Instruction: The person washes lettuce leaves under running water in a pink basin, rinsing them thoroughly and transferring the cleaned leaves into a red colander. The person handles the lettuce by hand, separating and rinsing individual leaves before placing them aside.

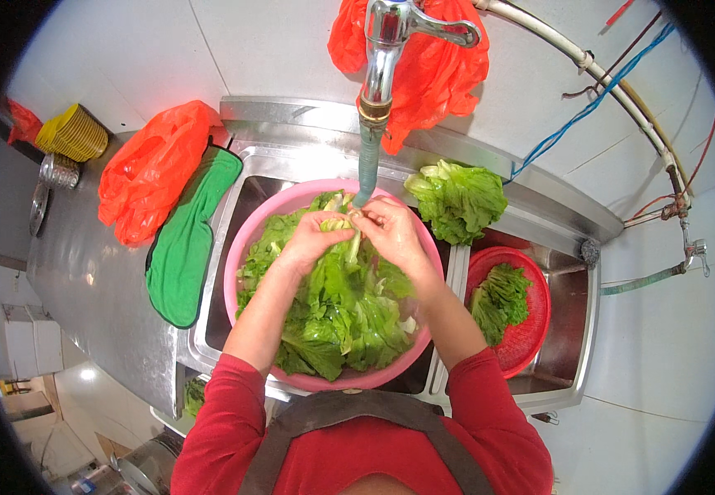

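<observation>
A pink plastic basin [231,266] sits in the left sink, full of loose green lettuce leaves [333,309] in water. Over its far part, my left hand [320,235] and my right hand [388,230] meet, both pinching the pale stem end of a lettuce leaf [354,250]. Just beyond my fingertips hangs the end of a green hose [368,161], fixed to a chrome tap [381,62]. Whether water runs from it I cannot tell. A head of lettuce [459,201] rests on the sink's back ledge, right of the hose.
A red colander [540,328] holding lettuce [501,300] stands in the right sink. On the steel counter [98,297] at left lie a green cloth [184,266] and a red plastic bag [153,167]. Another red bag [438,68] hangs behind the tap; a steel scrubber [590,252] sits at the sink's corner.
</observation>
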A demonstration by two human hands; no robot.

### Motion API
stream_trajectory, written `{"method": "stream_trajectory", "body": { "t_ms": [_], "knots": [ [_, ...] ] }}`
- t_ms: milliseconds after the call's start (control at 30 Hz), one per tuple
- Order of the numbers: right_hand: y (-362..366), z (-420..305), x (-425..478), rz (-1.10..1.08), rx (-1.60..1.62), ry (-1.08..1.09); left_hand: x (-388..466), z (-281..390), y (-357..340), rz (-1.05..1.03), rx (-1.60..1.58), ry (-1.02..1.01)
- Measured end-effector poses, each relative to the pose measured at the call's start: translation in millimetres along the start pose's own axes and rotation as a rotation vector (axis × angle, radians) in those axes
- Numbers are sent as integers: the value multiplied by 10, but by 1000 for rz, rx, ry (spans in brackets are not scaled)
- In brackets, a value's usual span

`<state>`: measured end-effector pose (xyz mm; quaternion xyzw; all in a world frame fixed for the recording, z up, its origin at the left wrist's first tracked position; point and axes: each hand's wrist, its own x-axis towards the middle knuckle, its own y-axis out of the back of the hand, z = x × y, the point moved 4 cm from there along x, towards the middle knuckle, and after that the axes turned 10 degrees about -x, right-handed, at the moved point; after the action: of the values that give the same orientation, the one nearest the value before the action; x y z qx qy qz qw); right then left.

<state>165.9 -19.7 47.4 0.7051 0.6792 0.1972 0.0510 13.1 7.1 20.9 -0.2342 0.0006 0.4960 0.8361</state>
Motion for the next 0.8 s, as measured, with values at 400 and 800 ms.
{"method": "stream_trajectory", "body": {
  "t_ms": [400, 800],
  "knots": [
    [45, -162, 165, -151, -210, -73, 17, 152, -141, -118, -84, 156],
    [48, -43, 54, -163, -60, -260, 50, 16, -48, -101, 37, 121]
  ]
}}
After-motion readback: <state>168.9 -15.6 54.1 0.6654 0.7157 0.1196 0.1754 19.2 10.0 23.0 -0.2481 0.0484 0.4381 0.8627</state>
